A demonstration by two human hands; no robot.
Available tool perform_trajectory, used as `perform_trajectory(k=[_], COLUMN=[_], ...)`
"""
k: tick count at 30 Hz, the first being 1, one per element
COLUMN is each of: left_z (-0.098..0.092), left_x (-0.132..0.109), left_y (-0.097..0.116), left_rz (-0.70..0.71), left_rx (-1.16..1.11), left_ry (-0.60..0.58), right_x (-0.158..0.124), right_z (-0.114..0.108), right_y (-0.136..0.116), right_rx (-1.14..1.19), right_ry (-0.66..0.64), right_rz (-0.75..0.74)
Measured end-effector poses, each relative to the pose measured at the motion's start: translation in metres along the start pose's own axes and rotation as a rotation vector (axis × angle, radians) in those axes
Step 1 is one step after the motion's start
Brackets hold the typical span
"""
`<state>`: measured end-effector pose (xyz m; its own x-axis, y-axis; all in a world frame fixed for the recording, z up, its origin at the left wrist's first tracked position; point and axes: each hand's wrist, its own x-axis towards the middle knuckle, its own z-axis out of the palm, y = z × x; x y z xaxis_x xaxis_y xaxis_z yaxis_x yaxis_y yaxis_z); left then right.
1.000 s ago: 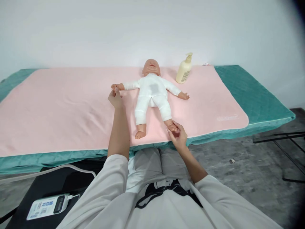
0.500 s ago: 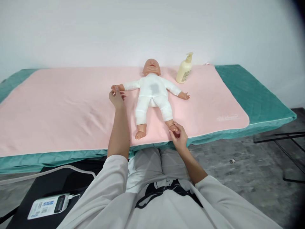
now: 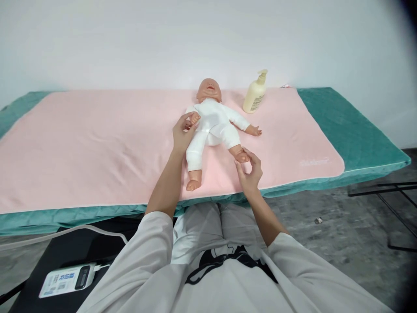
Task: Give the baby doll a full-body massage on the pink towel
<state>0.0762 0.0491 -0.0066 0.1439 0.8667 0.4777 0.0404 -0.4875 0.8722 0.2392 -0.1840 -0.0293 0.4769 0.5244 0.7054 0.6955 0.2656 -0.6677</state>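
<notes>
My left hand (image 3: 183, 132) pinches the doll's near hand, folding that arm across its chest. My right hand (image 3: 249, 169) closes thumb and fingertips around one foot, at about four o'clock from the doll's body, that knee bent. The baby doll (image 3: 211, 126) lies face up in a white suit on the pink mat (image 3: 97, 143), head toward twelve o'clock. At two o'clock from its head stands a cream pump bottle (image 3: 255, 93). The mat covers a green bed (image 3: 345, 130); a white device (image 3: 65, 280) sits low at seven o'clock.
</notes>
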Motion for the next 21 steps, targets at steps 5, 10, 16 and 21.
perform_trajectory(k=[5, 10, 16, 21], left_z=[-0.002, -0.003, -0.006, -0.006], left_x=[0.001, -0.002, -0.002, -0.001], left_y=[-0.005, -0.004, -0.005, -0.009], left_rz=[0.044, 0.050, 0.124, 0.160], left_rx=[0.042, 0.083, 0.078, 0.106], left_ry=[-0.087, -0.162, -0.199, -0.172], right_x=[0.024, 0.043, 0.059, 0.062], right_z=[0.015, 0.027, 0.035, 0.035], right_y=[-0.001, 0.005, 0.008, 0.006], right_rx=[0.037, 0.008, 0.021, 0.001], right_ry=[0.015, -0.013, -0.047, -0.067], right_rz=[-0.012, 0.000, 0.009, -0.006])
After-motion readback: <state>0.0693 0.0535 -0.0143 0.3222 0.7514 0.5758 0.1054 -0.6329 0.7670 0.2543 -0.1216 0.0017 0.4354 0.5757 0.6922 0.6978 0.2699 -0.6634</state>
